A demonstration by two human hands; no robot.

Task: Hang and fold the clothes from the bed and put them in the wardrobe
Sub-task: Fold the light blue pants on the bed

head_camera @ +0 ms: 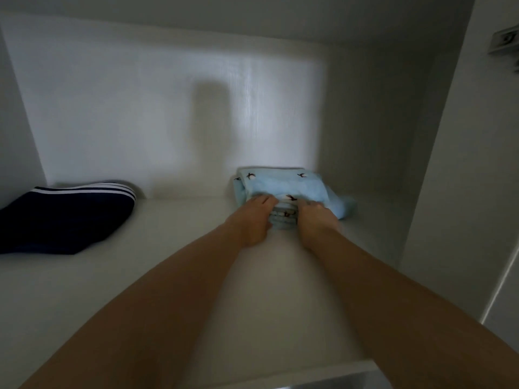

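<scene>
A folded light-blue garment with small dark bird prints lies on the white wardrobe shelf, close to the back wall, right of centre. Both arms reach deep into the shelf. My left hand grips the garment's near left edge, fingers curled over the folded layers. My right hand grips the near right edge in the same way. A loose blue corner sticks out to the right of my right hand.
A folded dark navy garment with white stripes lies at the shelf's left end. The wardrobe's right side panel stands close to the blue garment. A metal hinge shows at the upper right.
</scene>
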